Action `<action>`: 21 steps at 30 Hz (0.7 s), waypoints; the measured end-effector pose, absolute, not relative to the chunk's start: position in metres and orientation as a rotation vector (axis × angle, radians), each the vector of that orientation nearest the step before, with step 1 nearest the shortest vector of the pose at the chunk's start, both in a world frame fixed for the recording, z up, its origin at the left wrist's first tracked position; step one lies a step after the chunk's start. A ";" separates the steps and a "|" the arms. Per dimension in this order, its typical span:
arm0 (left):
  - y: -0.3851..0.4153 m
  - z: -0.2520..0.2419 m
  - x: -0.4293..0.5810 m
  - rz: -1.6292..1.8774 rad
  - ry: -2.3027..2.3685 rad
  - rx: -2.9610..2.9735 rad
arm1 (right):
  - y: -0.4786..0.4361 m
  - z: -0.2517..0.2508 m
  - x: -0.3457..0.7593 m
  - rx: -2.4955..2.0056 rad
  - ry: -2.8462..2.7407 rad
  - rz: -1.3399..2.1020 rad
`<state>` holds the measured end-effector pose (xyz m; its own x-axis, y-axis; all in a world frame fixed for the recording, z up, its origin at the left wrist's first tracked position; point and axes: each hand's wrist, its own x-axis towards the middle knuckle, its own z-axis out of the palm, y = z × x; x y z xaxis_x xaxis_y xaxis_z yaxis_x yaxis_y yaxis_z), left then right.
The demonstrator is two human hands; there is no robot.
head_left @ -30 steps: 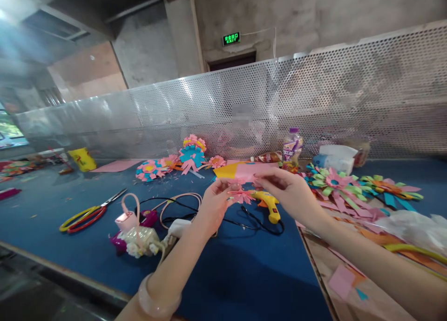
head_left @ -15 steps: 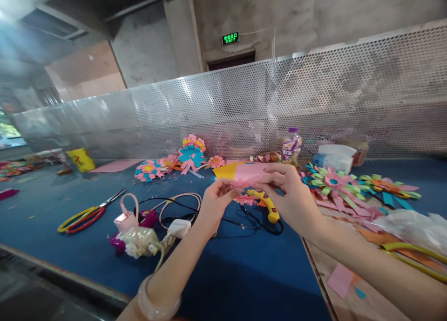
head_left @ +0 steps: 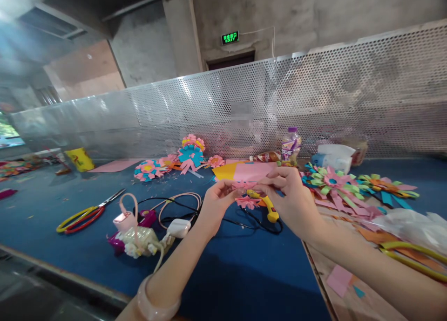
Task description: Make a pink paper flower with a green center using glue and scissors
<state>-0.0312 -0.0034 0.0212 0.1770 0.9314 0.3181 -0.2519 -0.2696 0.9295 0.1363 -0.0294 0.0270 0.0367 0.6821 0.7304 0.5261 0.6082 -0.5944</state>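
My left hand and my right hand are raised over the blue table, fingertips close together. Between them they pinch a fringed pink paper strip, partly covered by the fingers. Just below the strip is a pink paper flower. Behind my right fingers lies a yellow glue gun, its nozzle end partly hidden by the hands and paper. Beyond the fingertips, pink paper sheets overlap a yellow sheet.
Left of my arm sit a power strip with chargers and large scissors. Finished paper flowers stand by the perforated metal screen. More flowers, a purple-capped bottle and yellow-handled scissors are on the right.
Both hands have barely moved and still pinch the pink strip. More of the pink flower beneath the strip now shows.
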 end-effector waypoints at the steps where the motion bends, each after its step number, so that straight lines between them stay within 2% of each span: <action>1: -0.003 0.021 -0.031 1.355 0.726 1.347 | -0.029 0.027 0.136 -1.029 -1.618 0.165; 21: 0.001 0.012 -0.031 1.345 0.750 1.374 | -0.031 0.021 0.136 -1.130 -1.586 0.179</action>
<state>-0.0311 0.0009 0.0121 0.1799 0.9306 0.3187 -0.2175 -0.2783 0.9355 0.1358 -0.0311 0.0215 0.0835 0.7294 0.6790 0.5596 0.5295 -0.6376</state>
